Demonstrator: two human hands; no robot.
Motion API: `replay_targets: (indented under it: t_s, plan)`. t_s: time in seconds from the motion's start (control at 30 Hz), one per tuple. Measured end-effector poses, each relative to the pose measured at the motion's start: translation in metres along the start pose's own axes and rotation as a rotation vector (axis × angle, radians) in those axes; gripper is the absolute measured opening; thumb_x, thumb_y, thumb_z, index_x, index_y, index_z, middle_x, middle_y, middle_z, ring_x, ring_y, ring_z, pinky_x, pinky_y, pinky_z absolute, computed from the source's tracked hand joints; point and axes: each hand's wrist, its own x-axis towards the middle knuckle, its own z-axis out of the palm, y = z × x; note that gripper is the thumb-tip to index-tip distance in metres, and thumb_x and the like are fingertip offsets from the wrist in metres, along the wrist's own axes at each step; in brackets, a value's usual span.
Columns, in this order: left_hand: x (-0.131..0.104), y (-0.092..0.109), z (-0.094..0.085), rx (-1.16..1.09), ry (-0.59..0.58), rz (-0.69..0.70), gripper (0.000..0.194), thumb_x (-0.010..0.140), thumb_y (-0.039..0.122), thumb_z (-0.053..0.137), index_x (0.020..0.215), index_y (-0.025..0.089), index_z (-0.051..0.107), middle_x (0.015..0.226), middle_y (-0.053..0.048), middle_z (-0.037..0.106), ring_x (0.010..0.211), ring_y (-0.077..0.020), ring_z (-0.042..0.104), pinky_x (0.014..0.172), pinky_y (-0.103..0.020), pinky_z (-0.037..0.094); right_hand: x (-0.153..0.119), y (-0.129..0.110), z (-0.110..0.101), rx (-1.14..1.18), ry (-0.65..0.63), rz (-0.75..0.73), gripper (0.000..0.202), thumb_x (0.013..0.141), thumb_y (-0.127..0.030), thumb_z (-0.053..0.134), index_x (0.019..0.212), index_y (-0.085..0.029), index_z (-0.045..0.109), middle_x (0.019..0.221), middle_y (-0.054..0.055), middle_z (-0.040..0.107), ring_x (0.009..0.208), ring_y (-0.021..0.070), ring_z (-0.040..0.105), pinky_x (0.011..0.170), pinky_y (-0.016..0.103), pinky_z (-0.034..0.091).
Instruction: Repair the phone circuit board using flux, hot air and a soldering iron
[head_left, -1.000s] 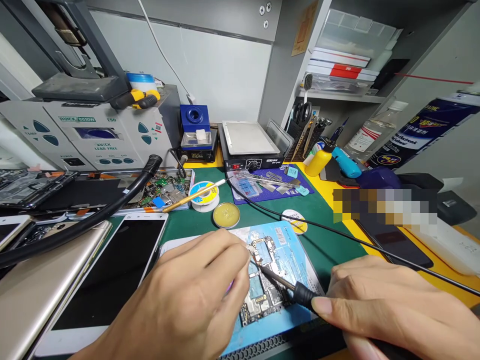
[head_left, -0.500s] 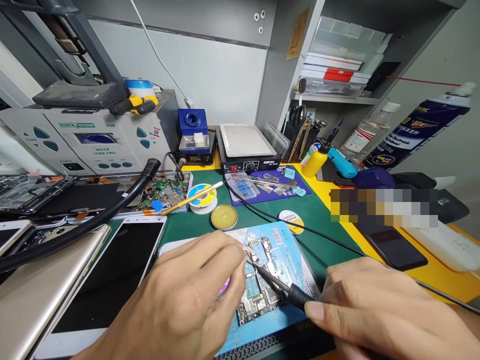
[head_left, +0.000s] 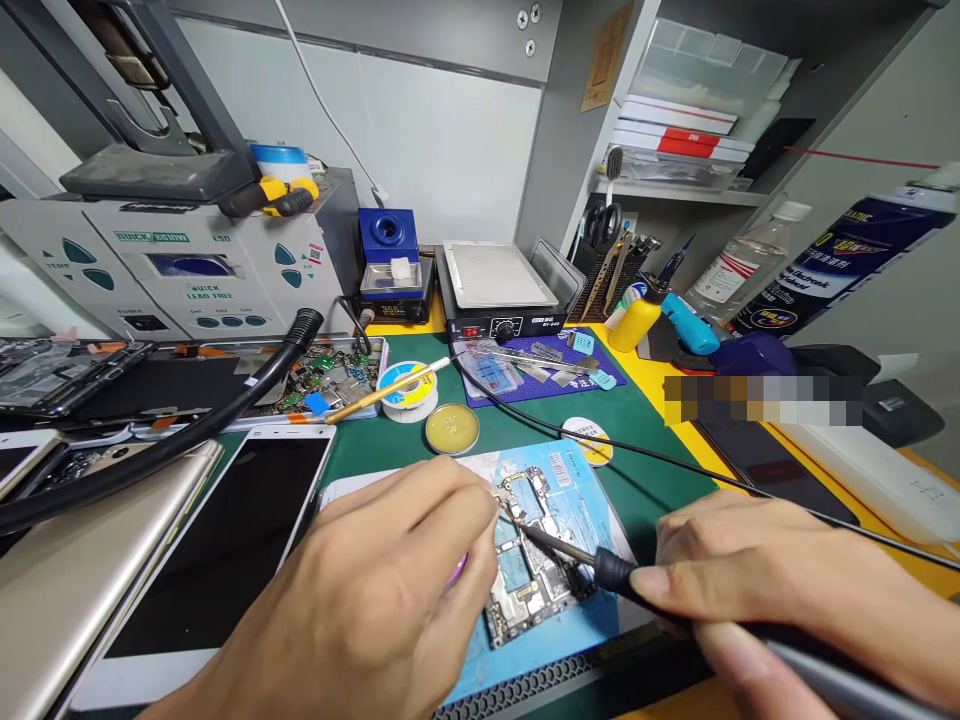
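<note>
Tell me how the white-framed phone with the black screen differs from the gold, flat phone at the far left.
The white-framed phone lies screen up, while the gold phone shows a plain back. The white-framed phone has a glossy black face; the gold phone's is metallic-looking. The black hose passes in front of the gold phone's upper end, but the left hand hides part of the white-framed phone. Both are slanted the same way.
</note>
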Motion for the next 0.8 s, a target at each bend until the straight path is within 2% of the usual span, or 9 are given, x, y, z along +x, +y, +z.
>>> replay_targets:
  t_s: [0.03, 0.07, 0.13, 0.27, 0.47, 0.53, 0.6, 0.63, 0.8]
  plan:
    - [0.000, 0.000, 0.000, 0.001, 0.002, -0.001, 0.018, 0.096, 0.007, 0.053, 0.105, 0.018, 0.064, 0.093, -0.003, 0.074, 0.078, -0.0134, 0.071, 0.071, -0.025, 0.060, 0.001, 0.002, 0.001, 0.034, 0.087, -0.032, 0.020, 0.086, -0.016, 0.064, 0.094, -0.028, 0.078, 0.066, 0.002, 0.075, 0.055, 0.0208, 0.074, 0.056, 0.029, 0.062]
    - [0.000, 0.000, 0.000, 0.003, 0.009, -0.001, 0.018, 0.096, 0.007, 0.053, 0.106, 0.018, 0.064, 0.094, -0.003, 0.074, 0.077, -0.0132, 0.071, 0.072, -0.025, 0.060, 0.002, 0.004, 0.003, 0.034, 0.190, 0.044, 0.018, 0.089, -0.019, 0.062, 0.089, -0.028, 0.078, 0.064, 0.003, 0.074, 0.055, 0.0215, 0.073, 0.056, 0.030, 0.062]
    - [0.001, 0.001, 0.000, 0.004, 0.023, 0.002, 0.019, 0.096, 0.007, 0.053, 0.107, 0.018, 0.064, 0.095, -0.003, 0.074, 0.077, -0.0133, 0.072, 0.073, -0.025, 0.060, 0.003, 0.006, 0.005, 0.037, 0.259, 0.152, 0.020, 0.091, -0.028, 0.062, 0.080, -0.029, 0.078, 0.058, 0.004, 0.070, 0.050, 0.0220, 0.070, 0.047, 0.030, 0.058]
    - [0.004, 0.001, 0.001, 0.019, 0.016, 0.018, 0.018, 0.097, 0.008, 0.052, 0.107, 0.017, 0.064, 0.096, -0.004, 0.075, 0.079, -0.0151, 0.073, 0.073, -0.027, 0.060, 0.003, 0.006, 0.010, 0.055, 0.210, 0.262, 0.022, 0.090, -0.033, 0.064, 0.076, -0.029, 0.079, 0.053, 0.003, 0.067, 0.042, 0.0195, 0.063, 0.036, 0.027, 0.047]
    - [0.004, 0.001, 0.000, 0.067, 0.019, 0.049, 0.016, 0.096, 0.007, 0.052, 0.094, 0.018, 0.064, 0.096, -0.005, 0.076, 0.078, -0.0165, 0.073, 0.070, -0.029, 0.060, 0.010, 0.002, 0.010, 0.064, 0.217, 0.129, 0.023, 0.080, -0.013, 0.060, 0.081, -0.029, 0.077, 0.060, -0.001, 0.071, 0.050, 0.0161, 0.068, 0.048, 0.026, 0.053]
    - [0.004, 0.000, 0.001, 0.080, 0.003, 0.051, 0.017, 0.096, 0.008, 0.052, 0.091, 0.018, 0.064, 0.095, -0.005, 0.076, 0.079, -0.0170, 0.073, 0.069, -0.029, 0.060, 0.013, 0.001, 0.003, 0.050, 0.102, 0.036, 0.028, 0.077, -0.008, 0.060, 0.089, -0.027, 0.077, 0.064, -0.001, 0.074, 0.053, 0.0157, 0.071, 0.051, 0.025, 0.057]
    - [0.004, 0.001, 0.002, 0.085, 0.001, 0.052, 0.016, 0.096, 0.007, 0.052, 0.097, 0.017, 0.065, 0.096, -0.005, 0.076, 0.079, -0.0170, 0.073, 0.069, -0.030, 0.060, 0.013, 0.001, -0.004, 0.022, -0.080, -0.020, 0.035, 0.075, -0.004, 0.063, 0.098, -0.027, 0.075, 0.070, -0.002, 0.078, 0.058, 0.0169, 0.075, 0.057, 0.025, 0.061]
    - [0.004, 0.001, 0.002, 0.083, 0.001, 0.057, 0.018, 0.095, 0.007, 0.052, 0.101, 0.017, 0.065, 0.097, -0.004, 0.076, 0.079, -0.0168, 0.073, 0.070, -0.029, 0.060, 0.012, 0.000, -0.006, 0.013, -0.099, -0.026, 0.036, 0.076, -0.004, 0.063, 0.100, -0.027, 0.075, 0.071, -0.001, 0.079, 0.059, 0.0178, 0.076, 0.059, 0.027, 0.062]
    - [-0.001, 0.000, 0.002, 0.079, -0.014, 0.055, 0.021, 0.094, 0.005, 0.054, 0.109, 0.018, 0.062, 0.099, -0.002, 0.076, 0.081, -0.0154, 0.073, 0.074, -0.028, 0.061, 0.000, -0.003, -0.004, -0.024, -0.028, -0.013, 0.031, 0.084, -0.007, 0.061, 0.103, -0.027, 0.074, 0.072, 0.002, 0.077, 0.058, 0.0205, 0.075, 0.061, 0.033, 0.061]
